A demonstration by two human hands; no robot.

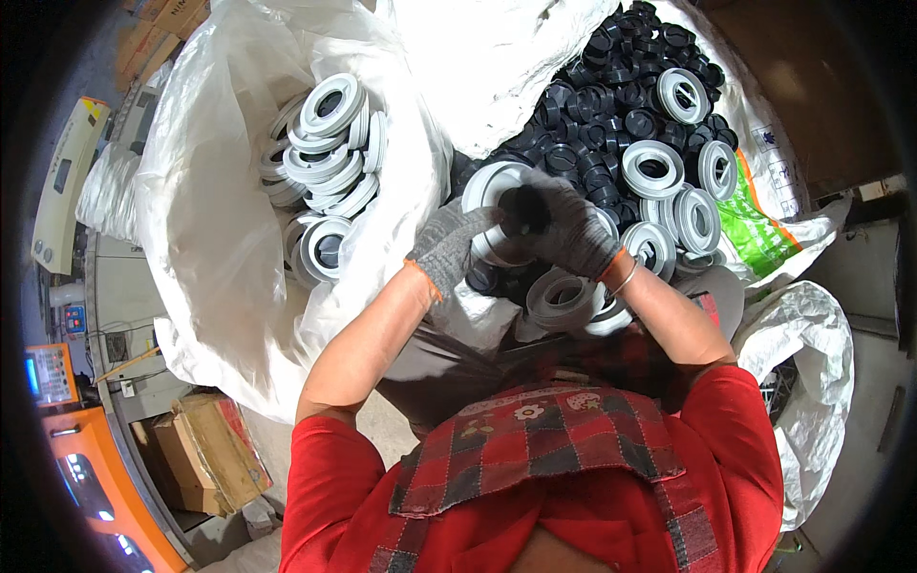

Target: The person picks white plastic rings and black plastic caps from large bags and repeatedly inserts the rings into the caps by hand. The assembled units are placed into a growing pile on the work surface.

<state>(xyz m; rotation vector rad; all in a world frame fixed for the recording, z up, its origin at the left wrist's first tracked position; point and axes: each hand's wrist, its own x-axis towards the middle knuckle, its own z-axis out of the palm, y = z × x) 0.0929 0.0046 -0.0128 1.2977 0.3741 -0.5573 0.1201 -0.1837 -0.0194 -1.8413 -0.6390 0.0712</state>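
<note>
Ring in hand: light-grey round plastic ring (478,188), btwn both hands, near edge of the pile of small round blk plastic caps (611,72)
L hand (447,244): grey knit glove, fingers clamped on ring's L/lower side
R hand (579,229): same glove type, fingers closed on a dark round piece (524,208), prob. a blk cap but blurred, over ring's R side
Grip advice: best keep ring steady in L hand, dark piece square to it w/ R hand, press evenly, glove tips clear of the edge
Ring look: pale, smooth, wide rim, partly hidden by gloves; underside can't tell
Loose rings: light-grey rings (630,170) on caps at R, some tilted, some overlapping
Bag: translucent white plastic bag (215,201) at L, w/ light-grey rings stacked inside
</note>
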